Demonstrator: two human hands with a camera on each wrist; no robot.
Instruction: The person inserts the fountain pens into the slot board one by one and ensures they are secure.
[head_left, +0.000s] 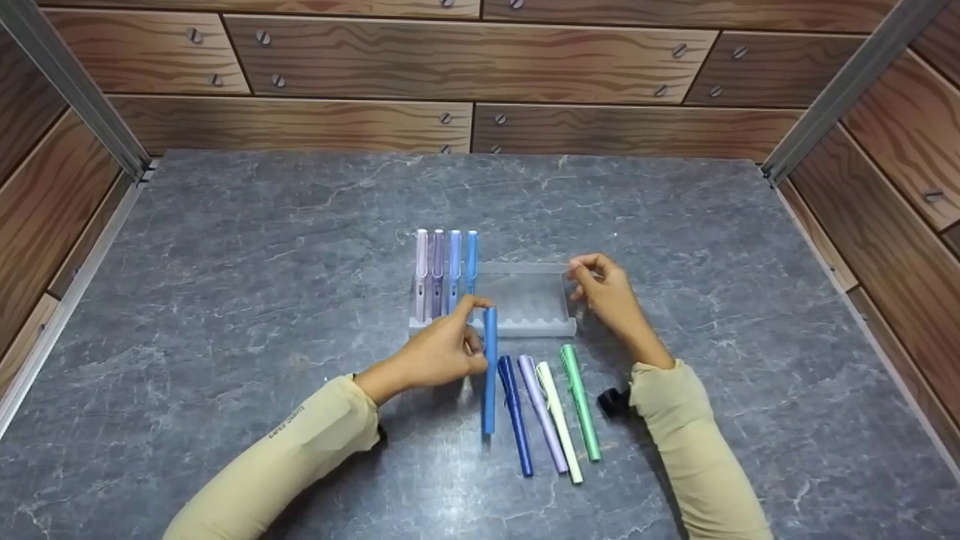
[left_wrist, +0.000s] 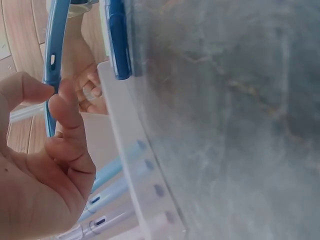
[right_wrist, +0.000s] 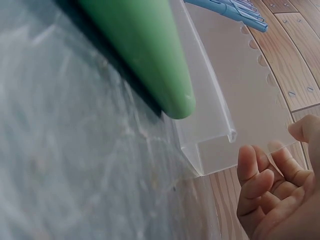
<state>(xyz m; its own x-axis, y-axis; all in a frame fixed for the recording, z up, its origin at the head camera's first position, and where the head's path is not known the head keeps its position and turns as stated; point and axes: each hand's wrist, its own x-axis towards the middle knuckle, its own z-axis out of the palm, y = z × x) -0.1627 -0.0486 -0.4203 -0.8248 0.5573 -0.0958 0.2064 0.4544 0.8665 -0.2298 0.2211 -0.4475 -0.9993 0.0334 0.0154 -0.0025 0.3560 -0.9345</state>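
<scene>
My left hand (head_left: 442,349) pinches a blue pen (head_left: 490,390) between thumb and fingers, just in front of a clear pen stand (head_left: 536,328). In the left wrist view the blue pen (left_wrist: 56,37) stands lengthwise above the fingertips. Thumb and fingers of my right hand (head_left: 611,296) hold the stand's far right corner, as the right wrist view of that hand (right_wrist: 280,190) shows too. On the left of the stand lie a pale lilac pen (head_left: 421,255), a purple pen (head_left: 438,255), a periwinkle pen (head_left: 455,251) and a light blue pen (head_left: 472,249), side by side.
In front of the stand, a dark blue pen (head_left: 516,416), a lavender pen (head_left: 543,412), a cream pen (head_left: 564,431) and a green pen (head_left: 581,405) lie on the grey marbled table (head_left: 262,247). Wood-patterned panels (head_left: 472,60) enclose the back and sides.
</scene>
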